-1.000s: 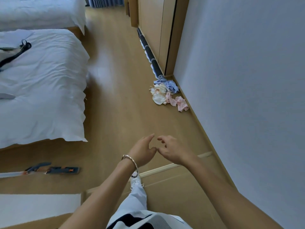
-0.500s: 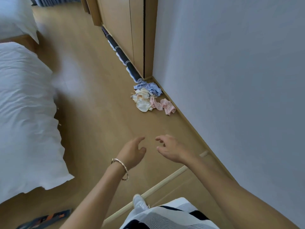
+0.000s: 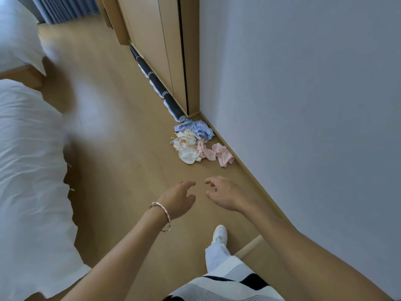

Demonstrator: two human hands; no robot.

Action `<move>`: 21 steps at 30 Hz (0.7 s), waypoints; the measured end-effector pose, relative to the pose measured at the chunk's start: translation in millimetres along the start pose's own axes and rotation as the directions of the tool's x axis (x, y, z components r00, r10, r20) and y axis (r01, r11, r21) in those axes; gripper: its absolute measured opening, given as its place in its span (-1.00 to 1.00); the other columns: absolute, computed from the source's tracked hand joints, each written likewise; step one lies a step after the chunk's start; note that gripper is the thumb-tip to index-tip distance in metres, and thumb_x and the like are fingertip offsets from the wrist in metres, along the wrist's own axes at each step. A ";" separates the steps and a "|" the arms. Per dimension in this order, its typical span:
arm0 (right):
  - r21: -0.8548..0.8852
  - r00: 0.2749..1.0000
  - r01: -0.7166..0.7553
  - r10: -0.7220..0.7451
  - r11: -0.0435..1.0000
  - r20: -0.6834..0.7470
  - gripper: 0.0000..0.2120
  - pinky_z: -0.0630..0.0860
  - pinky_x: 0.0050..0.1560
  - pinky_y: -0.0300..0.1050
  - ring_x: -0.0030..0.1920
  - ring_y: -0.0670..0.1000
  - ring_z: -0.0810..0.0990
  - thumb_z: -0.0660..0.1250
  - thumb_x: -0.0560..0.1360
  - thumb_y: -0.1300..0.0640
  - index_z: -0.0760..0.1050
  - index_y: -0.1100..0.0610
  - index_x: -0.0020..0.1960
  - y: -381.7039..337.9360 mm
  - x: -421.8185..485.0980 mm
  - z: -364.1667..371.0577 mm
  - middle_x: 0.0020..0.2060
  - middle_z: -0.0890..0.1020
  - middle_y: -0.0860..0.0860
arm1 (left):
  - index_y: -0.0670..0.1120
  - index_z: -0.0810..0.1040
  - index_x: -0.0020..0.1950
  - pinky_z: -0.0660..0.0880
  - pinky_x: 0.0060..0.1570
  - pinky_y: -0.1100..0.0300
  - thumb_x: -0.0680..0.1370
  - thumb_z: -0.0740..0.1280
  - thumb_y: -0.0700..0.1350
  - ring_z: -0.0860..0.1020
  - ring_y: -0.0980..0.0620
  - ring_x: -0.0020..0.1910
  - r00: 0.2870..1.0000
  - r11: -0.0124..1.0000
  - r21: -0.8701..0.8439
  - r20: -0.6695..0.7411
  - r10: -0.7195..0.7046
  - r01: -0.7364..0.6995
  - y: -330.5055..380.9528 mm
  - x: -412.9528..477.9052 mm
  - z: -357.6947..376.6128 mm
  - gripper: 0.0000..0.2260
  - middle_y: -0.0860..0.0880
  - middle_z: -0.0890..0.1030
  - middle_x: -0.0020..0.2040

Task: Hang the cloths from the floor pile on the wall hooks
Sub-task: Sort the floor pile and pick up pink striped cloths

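Cloth pile (image 3: 198, 141) on floor (image 3: 121, 153) beside wall (image 3: 303, 105)

The cloth pile (image 3: 196, 142) lies on the floor (image 3: 121, 153) ahead of the left grip (image 3: 179, 199) and the right grip (image 3: 225, 195), apart from both, at the foot of the wall (image 3: 303, 105) on the right grip's right. Beyond the pile, a rolled mat (image 3: 160, 85) lies along the wardrobe (image 3: 160, 40). The bed (image 3: 28, 170) stands left of the left grip.

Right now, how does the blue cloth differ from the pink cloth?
The blue cloth is blue-striped; the pink cloth is pink-striped. The blue cloth lies farther off, next to the dark roll; the pink cloth lies nearer. Both are crumpled on the floor by the wall.
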State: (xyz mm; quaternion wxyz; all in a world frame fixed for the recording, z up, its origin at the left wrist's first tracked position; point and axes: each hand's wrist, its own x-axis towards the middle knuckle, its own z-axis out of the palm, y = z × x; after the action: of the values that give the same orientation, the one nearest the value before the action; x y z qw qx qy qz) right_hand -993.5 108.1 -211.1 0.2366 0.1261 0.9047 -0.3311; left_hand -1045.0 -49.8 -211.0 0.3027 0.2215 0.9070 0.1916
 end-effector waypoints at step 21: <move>0.000 0.990 0.023 -0.022 1.000 0.139 -0.55 0.43 0.29 0.02 0.32 0.01 0.43 0.17 0.55 0.04 0.33 0.03 0.43 46.2 190.1 -149.2 0.39 0.38 0.02 | 0.00 0.29 0.45 0.33 0.22 0.19 0.58 0.18 -0.12 0.42 0.02 0.32 0.995 0.996 -0.038 -0.056 -0.080 0.078 56.3 208.0 -78.0 -0.58 0.02 0.43 0.37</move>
State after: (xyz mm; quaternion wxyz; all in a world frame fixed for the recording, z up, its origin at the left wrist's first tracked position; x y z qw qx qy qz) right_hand -1189.9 254.6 -233.5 0.2954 0.0924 0.8877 -0.3408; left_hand -1227.8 87.9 -222.5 0.2879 0.1745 0.9198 0.2018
